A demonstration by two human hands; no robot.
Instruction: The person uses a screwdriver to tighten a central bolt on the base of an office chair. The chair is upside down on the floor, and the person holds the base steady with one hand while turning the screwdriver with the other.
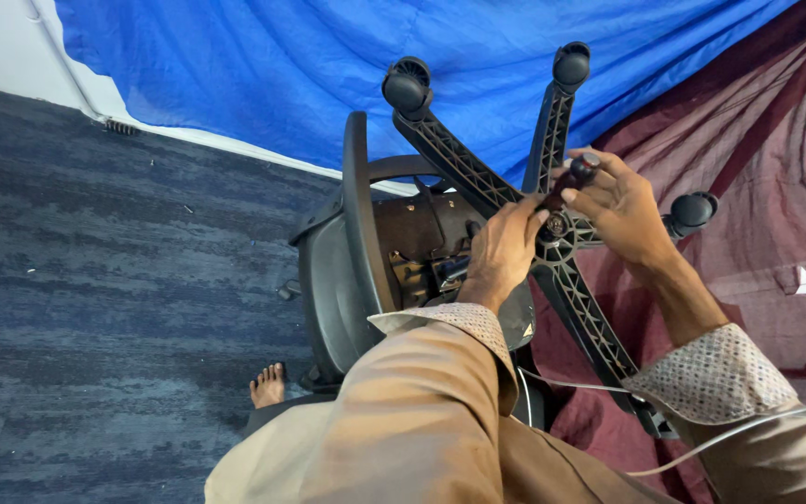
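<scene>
Office chair tipped on its side on blue carpet, star base facing up, right hand gripping dark tool handle at base hub, left hand fingers closed on tool shaft beside hub, blue tarp far, maroon cloth right.

The floor has a dark blue-grey carpet with streaky lines. Tiny pale bits of dirt lie on it, out to the left. A black office chair lies tipped on its side on the carpet, near the middle. A bare foot stands on the carpet just beside the chair, on the near side. A big blue cloth covers the far part. A dark red cloth spreads over the right side.
</scene>
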